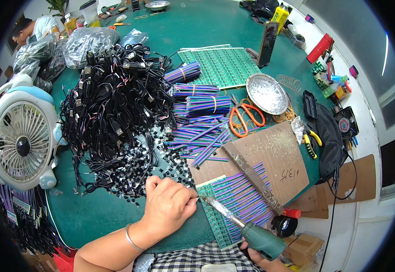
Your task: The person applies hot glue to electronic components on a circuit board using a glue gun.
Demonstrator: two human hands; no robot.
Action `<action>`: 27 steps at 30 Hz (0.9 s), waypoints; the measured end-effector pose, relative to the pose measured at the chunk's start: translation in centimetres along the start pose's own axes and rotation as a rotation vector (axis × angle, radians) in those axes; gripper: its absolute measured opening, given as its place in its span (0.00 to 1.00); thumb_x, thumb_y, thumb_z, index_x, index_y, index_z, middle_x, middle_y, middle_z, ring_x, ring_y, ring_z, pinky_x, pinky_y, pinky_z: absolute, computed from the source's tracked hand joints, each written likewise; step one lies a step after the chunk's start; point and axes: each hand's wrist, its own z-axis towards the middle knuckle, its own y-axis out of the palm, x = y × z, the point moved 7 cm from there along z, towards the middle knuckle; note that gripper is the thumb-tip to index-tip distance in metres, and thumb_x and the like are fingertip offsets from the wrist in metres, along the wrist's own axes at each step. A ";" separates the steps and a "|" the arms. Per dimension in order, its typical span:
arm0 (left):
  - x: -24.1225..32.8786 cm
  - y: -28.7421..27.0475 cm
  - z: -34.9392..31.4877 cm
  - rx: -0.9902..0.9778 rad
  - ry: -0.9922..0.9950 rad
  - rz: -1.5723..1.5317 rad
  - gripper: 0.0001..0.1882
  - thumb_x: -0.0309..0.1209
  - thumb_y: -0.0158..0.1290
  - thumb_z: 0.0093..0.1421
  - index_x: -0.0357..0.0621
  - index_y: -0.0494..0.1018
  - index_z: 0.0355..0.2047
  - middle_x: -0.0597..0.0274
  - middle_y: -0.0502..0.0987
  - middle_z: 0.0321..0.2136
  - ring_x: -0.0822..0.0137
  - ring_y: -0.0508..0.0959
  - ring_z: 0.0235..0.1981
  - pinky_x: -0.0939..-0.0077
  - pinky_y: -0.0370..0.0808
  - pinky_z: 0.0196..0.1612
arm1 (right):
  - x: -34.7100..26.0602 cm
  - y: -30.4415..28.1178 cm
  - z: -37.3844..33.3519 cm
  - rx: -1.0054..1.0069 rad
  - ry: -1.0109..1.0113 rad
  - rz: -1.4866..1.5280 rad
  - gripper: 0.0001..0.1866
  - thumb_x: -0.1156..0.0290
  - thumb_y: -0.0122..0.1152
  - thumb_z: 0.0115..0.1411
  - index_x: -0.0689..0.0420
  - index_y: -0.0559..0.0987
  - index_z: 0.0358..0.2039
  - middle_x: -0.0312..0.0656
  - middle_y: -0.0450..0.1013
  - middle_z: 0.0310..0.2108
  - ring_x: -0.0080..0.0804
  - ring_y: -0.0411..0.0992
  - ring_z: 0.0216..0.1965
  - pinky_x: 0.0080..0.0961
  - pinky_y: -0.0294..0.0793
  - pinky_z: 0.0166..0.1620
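My left hand (169,205), a metal bangle on its wrist, is closed in a pinch at the left edge of a green circuit board panel (213,222). What its fingers hold is hidden. At the lower right my right hand (255,256) grips a green soldering gun (263,239) from below. The gun's metal tip reaches the board's upper left part, just right of my left fingers. Striped ribbon wires (240,192) run rightward from the board, with a dark flat bar (252,177) lying across them on a cardboard sheet (283,156).
Black USB cables (116,95) pile up left of centre above scattered small connectors (129,170). A fan (23,145) stands far left. Beyond the cardboard are orange scissors (245,118), a metal bowl (267,94), bundled ribbon wires (206,105) and more panels (224,65). A person (39,29) sits far left.
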 end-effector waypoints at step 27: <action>-0.6 -4.5 0.7 0.020 0.015 0.023 0.11 0.25 0.61 0.48 0.48 0.74 0.32 0.64 0.75 0.28 0.58 0.74 0.33 0.63 0.65 0.42 | -2.8 -10.2 7.3 0.445 -0.215 -0.136 0.21 0.67 0.47 0.63 0.65 0.68 0.54 0.47 0.72 0.48 0.20 0.71 0.24 0.15 0.69 0.21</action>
